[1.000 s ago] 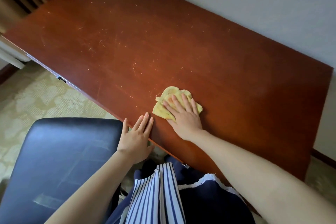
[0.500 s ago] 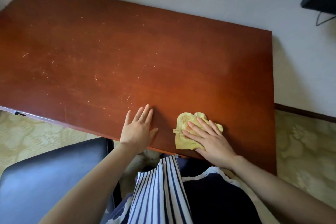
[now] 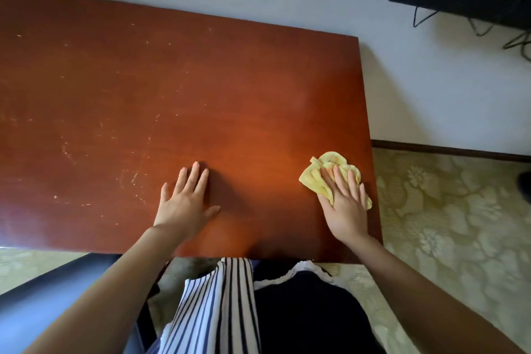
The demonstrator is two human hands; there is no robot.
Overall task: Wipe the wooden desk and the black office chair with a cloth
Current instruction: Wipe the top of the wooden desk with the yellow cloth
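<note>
Right hand (image 3: 346,204) lies flat, fingers spread, pressing crumpled yellow cloth (image 3: 330,172) onto reddish-brown wooden tabletop (image 3: 178,100) at 4 o'clock corner. Left hand (image 3: 185,200) open, palm down beside it. Black office chair (image 3: 43,304) at 7 o'clock.

A crumpled yellow cloth (image 3: 324,174) lies flat near the right front corner of the scratched reddish-brown wooden worktop (image 3: 172,100); the black office chair (image 3: 43,304) stands at the front left edge.
</note>
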